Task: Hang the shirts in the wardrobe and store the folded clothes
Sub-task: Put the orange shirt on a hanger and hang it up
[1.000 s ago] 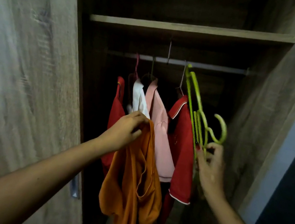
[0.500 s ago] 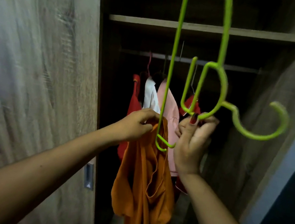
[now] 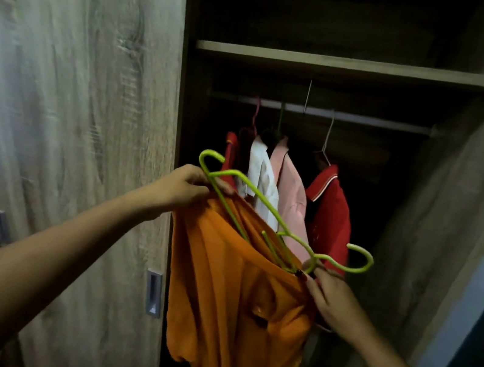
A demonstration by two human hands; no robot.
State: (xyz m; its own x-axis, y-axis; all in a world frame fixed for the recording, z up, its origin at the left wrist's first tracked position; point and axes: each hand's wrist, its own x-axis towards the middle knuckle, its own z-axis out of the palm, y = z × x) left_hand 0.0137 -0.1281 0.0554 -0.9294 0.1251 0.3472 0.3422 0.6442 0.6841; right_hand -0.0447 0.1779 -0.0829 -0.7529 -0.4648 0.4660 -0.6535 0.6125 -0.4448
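Observation:
An orange shirt [image 3: 235, 291] hangs in front of the open wardrobe, held up between my two hands. My left hand [image 3: 184, 188] grips its upper left edge together with one end of a lime-green hanger [image 3: 263, 201]. That hanger lies tilted across the shirt's top, partly slipped inside the fabric, its hook pointing right. My right hand [image 3: 329, 295] pinches the shirt's right edge at the hanger's neck. Behind, a red shirt [image 3: 330, 211], a pink shirt [image 3: 289, 188] and a white shirt [image 3: 262, 177] hang from the rail [image 3: 372, 121].
A wooden shelf [image 3: 350, 65] runs above the rail. The sliding wardrobe door [image 3: 68, 122] with a recessed metal handle [image 3: 153, 293] stands at the left. The wardrobe's side wall [image 3: 461, 204] is at the right, and the rail's right half carries nothing.
The green hanger came down from upright in front of my face to lie tilted across the shirt's top. My left hand now grips its end. My right hand dropped lower and right.

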